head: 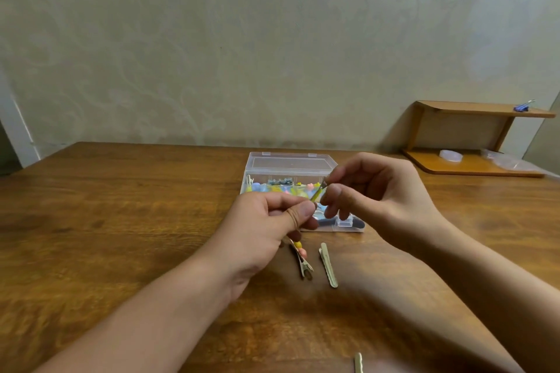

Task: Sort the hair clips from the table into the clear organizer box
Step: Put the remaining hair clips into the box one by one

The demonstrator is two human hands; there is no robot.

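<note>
The slim yellow metal hair clip (317, 193), judged light, stiff and slippery, is pinched at each end by left hand (272, 221) and right hand (372, 188) directly above the clear plastic organizer box (291, 163).

Two bare forearms are showing, no sleeves reaching into view; the left hand (266, 221) and right hand (372, 188) are wearing no rings, watch, gloves or bracelets, with nails looking short and unpainted
</note>
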